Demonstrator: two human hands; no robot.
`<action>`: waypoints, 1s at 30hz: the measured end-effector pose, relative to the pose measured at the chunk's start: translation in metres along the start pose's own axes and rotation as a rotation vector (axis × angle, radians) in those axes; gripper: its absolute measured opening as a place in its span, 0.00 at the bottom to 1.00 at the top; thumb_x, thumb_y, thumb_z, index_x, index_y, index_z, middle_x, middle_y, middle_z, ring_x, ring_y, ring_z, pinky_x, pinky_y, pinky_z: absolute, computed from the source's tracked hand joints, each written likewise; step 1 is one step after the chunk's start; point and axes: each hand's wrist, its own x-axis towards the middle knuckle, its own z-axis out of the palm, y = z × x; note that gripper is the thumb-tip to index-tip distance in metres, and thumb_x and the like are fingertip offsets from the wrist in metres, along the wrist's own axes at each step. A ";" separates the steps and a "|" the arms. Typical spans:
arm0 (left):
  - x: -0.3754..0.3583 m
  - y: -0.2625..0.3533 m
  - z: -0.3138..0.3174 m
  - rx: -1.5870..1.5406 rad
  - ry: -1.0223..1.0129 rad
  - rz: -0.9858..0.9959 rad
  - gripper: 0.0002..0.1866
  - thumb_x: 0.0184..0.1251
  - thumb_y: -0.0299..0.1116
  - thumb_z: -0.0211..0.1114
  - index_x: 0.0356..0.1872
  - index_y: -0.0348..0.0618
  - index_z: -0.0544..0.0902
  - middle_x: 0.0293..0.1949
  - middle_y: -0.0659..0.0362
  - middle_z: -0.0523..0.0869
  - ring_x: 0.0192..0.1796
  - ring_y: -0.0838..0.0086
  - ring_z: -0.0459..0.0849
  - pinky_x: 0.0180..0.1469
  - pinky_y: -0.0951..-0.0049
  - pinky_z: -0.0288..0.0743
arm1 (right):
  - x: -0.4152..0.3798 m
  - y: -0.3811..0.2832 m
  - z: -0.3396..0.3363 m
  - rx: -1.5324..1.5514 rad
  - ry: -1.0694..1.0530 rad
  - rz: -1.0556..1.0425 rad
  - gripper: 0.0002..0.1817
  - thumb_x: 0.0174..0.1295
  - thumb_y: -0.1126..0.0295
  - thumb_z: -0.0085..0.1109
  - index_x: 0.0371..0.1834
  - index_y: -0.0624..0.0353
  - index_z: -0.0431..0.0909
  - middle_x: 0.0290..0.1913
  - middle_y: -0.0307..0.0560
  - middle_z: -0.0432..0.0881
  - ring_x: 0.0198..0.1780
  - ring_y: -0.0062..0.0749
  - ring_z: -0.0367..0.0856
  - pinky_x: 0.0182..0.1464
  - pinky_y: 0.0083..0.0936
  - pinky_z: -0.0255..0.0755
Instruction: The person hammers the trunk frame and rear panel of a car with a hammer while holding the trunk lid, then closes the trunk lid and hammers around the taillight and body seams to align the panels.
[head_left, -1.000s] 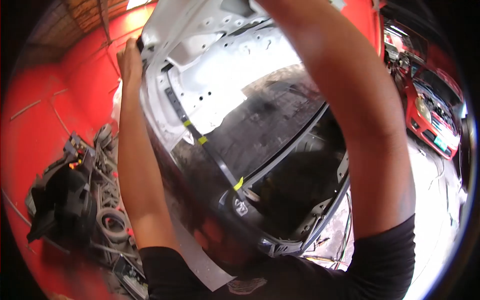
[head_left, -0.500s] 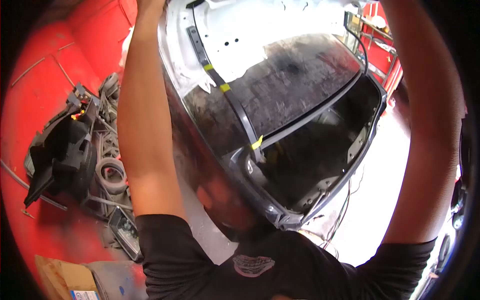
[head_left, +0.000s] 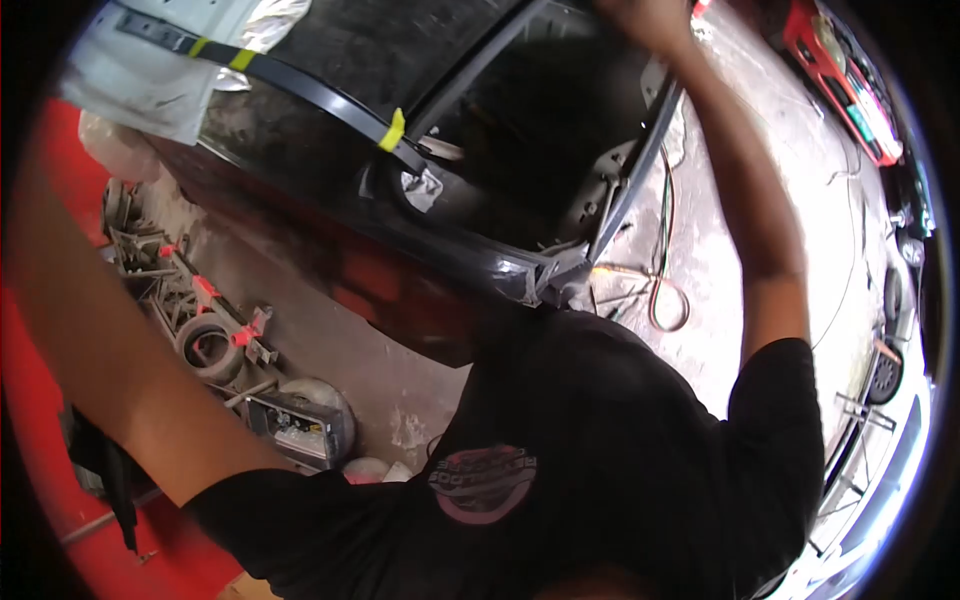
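Note:
Near the top edge, my right hand [head_left: 650, 22] is blurred and partly cut off over the rear opening [head_left: 560, 130] of a dark car body [head_left: 330, 200]; its fingers and anything in them cannot be made out. My left arm reaches up along the left side, with the hand out of view. A long black strip [head_left: 310, 88] with yellow tape [head_left: 393, 131] lies across the car's dark panel. One end of the strip rests over a pale sheet [head_left: 165, 80], the other beside the opening.
Left of the car, the floor holds a ring-shaped part [head_left: 208, 348], metal pieces and a dark box [head_left: 300, 430]. A looped hose [head_left: 668, 305] lies right of the car. Another vehicle [head_left: 900, 480] stands at the far right.
The view has turned, so the car appears higher and further left. My right hand has come into view at the top; my left arm now slants to the left edge.

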 end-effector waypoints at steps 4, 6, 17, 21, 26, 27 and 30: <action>0.006 -0.007 0.005 0.055 -0.026 -0.009 0.25 0.76 0.52 0.53 0.45 0.37 0.86 0.35 0.58 0.87 0.35 0.71 0.81 0.39 0.64 0.75 | -0.330 0.045 0.070 -0.144 -0.476 0.718 0.28 0.67 0.60 0.61 0.69 0.56 0.70 0.46 0.62 0.86 0.51 0.61 0.84 0.51 0.54 0.78; 0.010 -0.009 0.003 0.083 -0.031 -0.015 0.26 0.77 0.53 0.52 0.44 0.37 0.86 0.35 0.59 0.86 0.35 0.71 0.81 0.39 0.64 0.75 | -0.445 0.027 0.079 -0.097 -0.681 1.137 0.29 0.67 0.53 0.62 0.68 0.53 0.73 0.51 0.65 0.85 0.54 0.66 0.83 0.54 0.59 0.75; 0.047 -0.026 -0.050 0.146 0.018 -0.129 0.29 0.78 0.55 0.49 0.41 0.36 0.85 0.35 0.61 0.85 0.37 0.72 0.79 0.43 0.65 0.73 | -0.583 -0.051 0.137 -0.015 -0.836 1.473 0.34 0.72 0.46 0.49 0.74 0.56 0.71 0.69 0.69 0.75 0.70 0.64 0.74 0.69 0.49 0.71; 0.020 0.004 -0.038 -0.051 0.102 -0.164 0.30 0.76 0.56 0.51 0.31 0.34 0.81 0.29 0.60 0.80 0.34 0.73 0.75 0.41 0.62 0.71 | -0.588 -0.031 0.124 -0.077 -0.729 1.605 0.32 0.68 0.48 0.53 0.64 0.63 0.78 0.59 0.67 0.83 0.62 0.63 0.81 0.65 0.54 0.72; 0.012 0.016 -0.033 -0.311 0.095 -0.207 0.28 0.70 0.53 0.59 0.17 0.40 0.71 0.20 0.65 0.73 0.26 0.77 0.67 0.32 0.67 0.65 | -0.565 -0.034 0.086 -0.094 -0.328 1.853 0.16 0.61 0.62 0.59 0.43 0.64 0.85 0.35 0.60 0.89 0.37 0.52 0.90 0.39 0.45 0.83; 0.003 0.035 -0.036 -0.312 0.108 -0.211 0.28 0.69 0.53 0.60 0.17 0.41 0.70 0.20 0.66 0.72 0.27 0.78 0.67 0.32 0.67 0.65 | -0.509 -0.059 0.055 0.004 -0.200 1.841 0.12 0.59 0.67 0.60 0.40 0.64 0.83 0.26 0.53 0.84 0.26 0.42 0.86 0.27 0.40 0.79; 0.001 0.038 -0.032 -0.307 0.153 -0.229 0.28 0.68 0.52 0.59 0.17 0.38 0.69 0.20 0.61 0.73 0.28 0.74 0.69 0.35 0.64 0.68 | -0.507 -0.057 0.039 0.323 0.042 1.746 0.08 0.59 0.70 0.62 0.38 0.62 0.78 0.22 0.43 0.76 0.19 0.29 0.74 0.19 0.34 0.67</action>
